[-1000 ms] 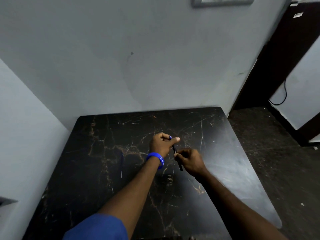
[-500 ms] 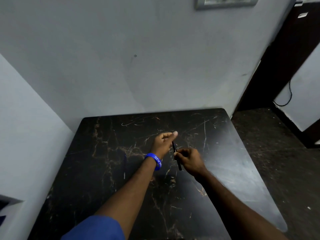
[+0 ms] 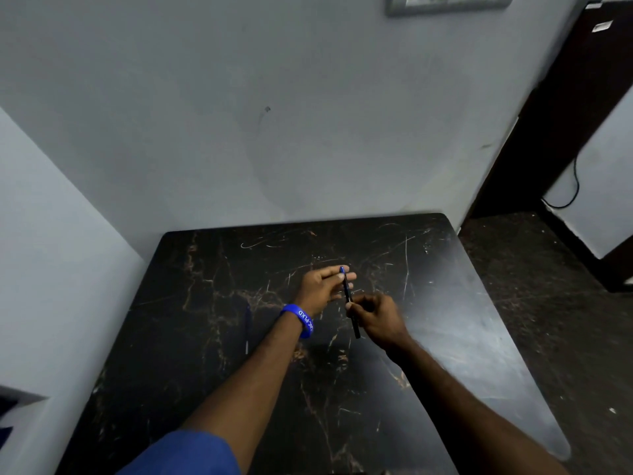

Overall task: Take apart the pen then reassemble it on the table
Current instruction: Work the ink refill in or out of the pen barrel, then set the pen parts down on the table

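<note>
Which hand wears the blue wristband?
The left hand, fingers spread beside the pen's blue tip; the blue wristband circles its wrist. The right hand, gripping the pen's dark barrel, has a bare wrist.

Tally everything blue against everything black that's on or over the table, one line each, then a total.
Blue: 3 - wristband, sleeve, pen's cap end
Black: 2 - pen barrel, table
Total: 5
A faint thin item lies left of the wristband; its colour is unclear, so it is not counted.
</note>
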